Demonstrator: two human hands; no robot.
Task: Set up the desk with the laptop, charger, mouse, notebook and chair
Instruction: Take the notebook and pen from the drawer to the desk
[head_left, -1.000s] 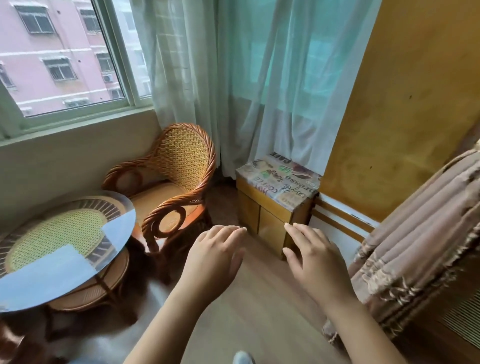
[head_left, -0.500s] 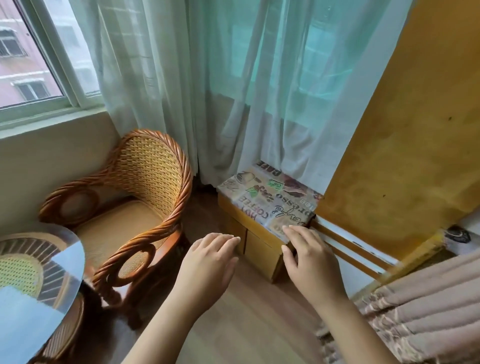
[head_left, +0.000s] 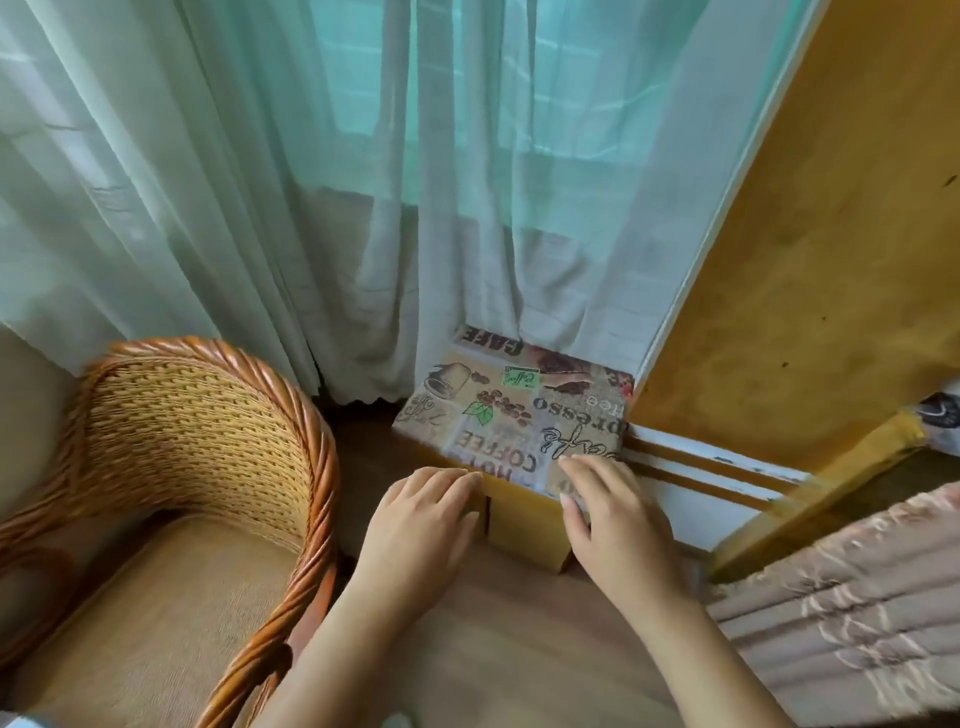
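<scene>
Hands at a small cabinet beside the wicker chair.
Wicker chair (head_left: 171, 499) stands left of the left hand (head_left: 415, 530), cut off by the frame's edge; sheer curtain (head_left: 363, 182) hangs beyond both hands, hiding the rear of the cabinet (head_left: 519, 415). Both hands are open, palms down, fingers extended; the right hand (head_left: 613, 514) rests on the cabinet's near corner, the left reaches its front edge.
</scene>
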